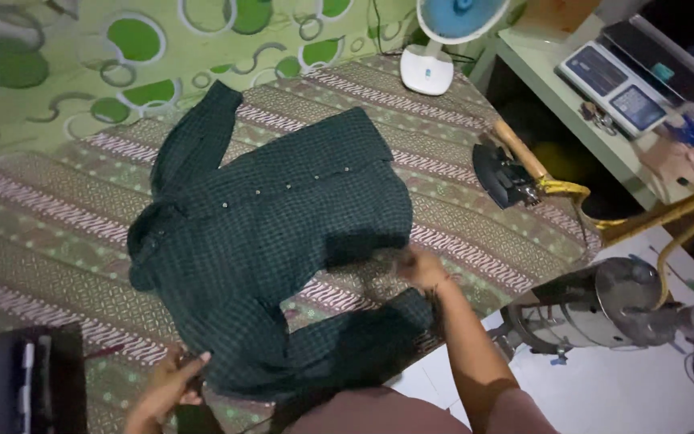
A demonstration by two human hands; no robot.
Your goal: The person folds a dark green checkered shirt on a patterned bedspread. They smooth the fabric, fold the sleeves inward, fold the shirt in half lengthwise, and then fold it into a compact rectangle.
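Patterned brown batik cloth (pixel 459 161) covers the board; the dark green checked button shirt (pixel 275 225) lies mid-frame, collar toward frame left. Your right hand (pixel 421 267) pinches its lower hem; your left hand (pixel 166 390) grips its near sleeve.

A padded surface covered with a striped batik-patterned cloth (pixel 459 153) carries a dark green checked shirt (pixel 283 233), spread front-up at its middle. Right of the shirt lies a black iron with a wooden handle (pixel 508 169); beyond the shirt stands a small white fan (pixel 435 48).
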